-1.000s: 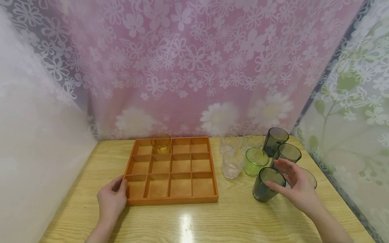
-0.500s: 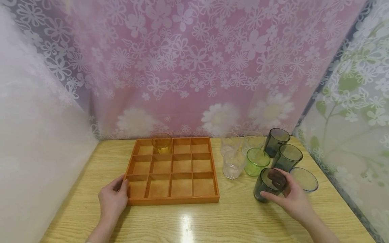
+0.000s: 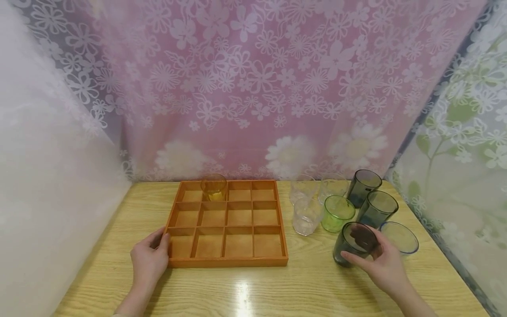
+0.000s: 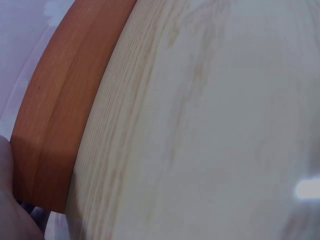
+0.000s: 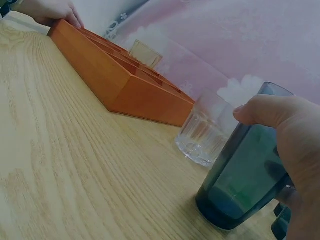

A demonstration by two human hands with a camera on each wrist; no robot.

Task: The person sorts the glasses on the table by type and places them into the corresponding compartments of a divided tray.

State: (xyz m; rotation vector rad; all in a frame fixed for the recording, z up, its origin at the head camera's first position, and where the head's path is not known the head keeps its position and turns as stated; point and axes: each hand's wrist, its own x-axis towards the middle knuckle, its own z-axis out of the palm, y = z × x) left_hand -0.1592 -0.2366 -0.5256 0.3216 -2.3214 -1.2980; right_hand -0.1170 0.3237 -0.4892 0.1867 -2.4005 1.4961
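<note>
My right hand (image 3: pixel 382 264) grips a dark grey-green drinking glass (image 5: pixel 239 175), thumb on the near side and fingers round the far side. The glass stands at the front of a group of glasses, its base at the table top in the right wrist view. On the left, my left hand (image 3: pixel 150 257) holds the front left corner of an orange-brown wooden compartment tray (image 3: pixel 227 263), thumb along its side wall. An amber glass (image 3: pixel 214 188) sits in a back-row compartment, second from the left. In the left wrist view only part of that hand (image 4: pixel 15 215) shows beside the tray wall.
Right of the tray stand several clear glasses (image 3: pixel 306 218), a green glass (image 3: pixel 337 215), two more dark glasses (image 3: pixel 362 189) and a blue-rimmed clear glass (image 3: pixel 402 237). A flowered pink curtain (image 3: pixel 237 110) hangs behind the wooden table (image 3: pixel 198 293).
My right hand, spread beside the dark glass a second ago, has come down and closed round it. My left hand stays at the tray corner. The head view has shifted slightly.
</note>
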